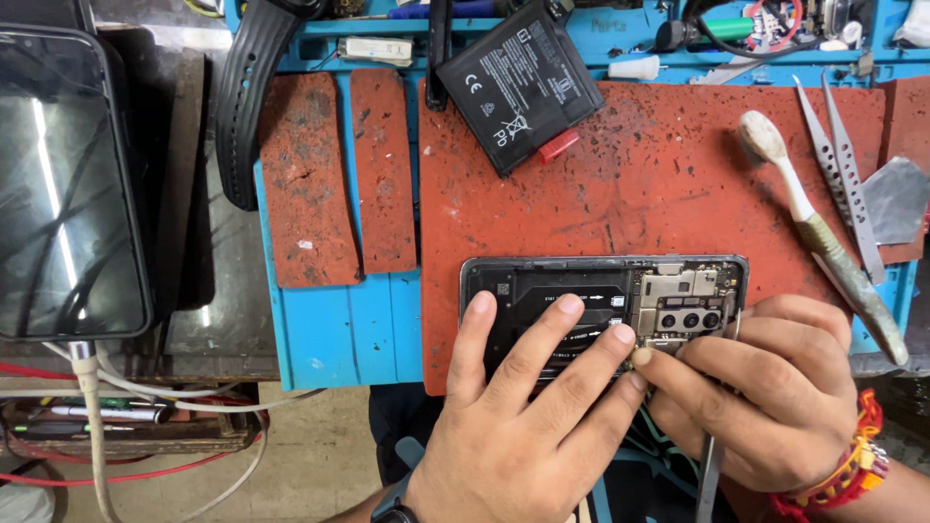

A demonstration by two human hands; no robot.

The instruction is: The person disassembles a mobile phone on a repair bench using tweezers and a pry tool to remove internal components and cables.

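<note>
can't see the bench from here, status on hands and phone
Left hand flat on opened phone, fingers spread. Right hand pinching a thin tool at the camera module. Loose battery and tweezers lie apart on the mat.

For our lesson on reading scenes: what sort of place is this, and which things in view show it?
Most likely a phone repair bench. An opened phone lies on a worn red mat under the left hand and right hand, with a removed black battery and tweezers nearby.

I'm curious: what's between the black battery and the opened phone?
Just bare red mat between the battery and phone, in the head view.
</note>
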